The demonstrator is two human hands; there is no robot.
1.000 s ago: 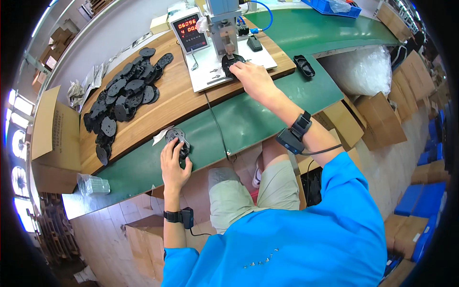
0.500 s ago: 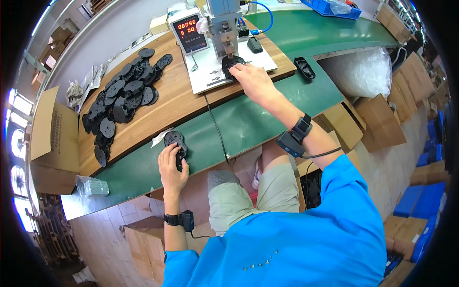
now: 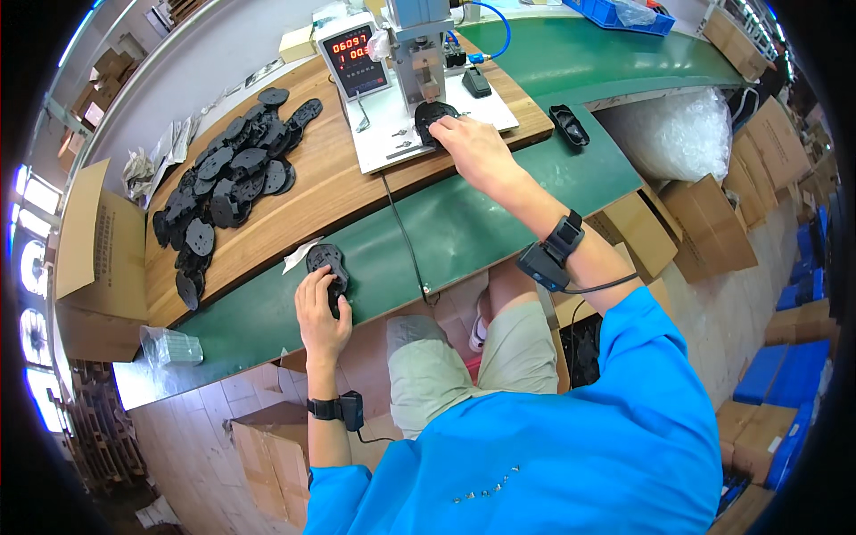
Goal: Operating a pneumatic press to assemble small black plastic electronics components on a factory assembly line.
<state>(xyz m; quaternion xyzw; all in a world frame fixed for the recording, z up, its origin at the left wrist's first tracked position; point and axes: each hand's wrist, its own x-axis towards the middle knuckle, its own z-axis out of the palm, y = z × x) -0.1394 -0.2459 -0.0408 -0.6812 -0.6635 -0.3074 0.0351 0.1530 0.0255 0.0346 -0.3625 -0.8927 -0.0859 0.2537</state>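
My right hand point(image 3: 478, 150) reaches to a bench press point(image 3: 421, 67) and grips the near edge of a black plastic part point(image 3: 433, 114) with its fingertips. That part lies on the press's white base plate point(image 3: 374, 147), right below the metal ram. Its near side is partly hidden by my fingers. My left hand point(image 3: 322, 314) is at the front edge of the green bench, with curled fingers and thumb around a second black plastic part point(image 3: 325, 259). This part is long and rounded, and lies next to a scrap of white paper point(image 3: 301, 256).
A heap of black plastic parts point(image 3: 234, 165) covers the left of the wooden board point(image 3: 343, 192). A digital display box point(image 3: 355, 58) stands beside the press. One black shell point(image 3: 569, 127) lies right of the board. A cable point(image 3: 403, 234) hangs over the front edge. Cardboard boxes point(image 3: 105, 263) flank the bench.
The press ram has lifted slightly off the part, and the red digits on the display have changed. Both hands have stayed practically in place.
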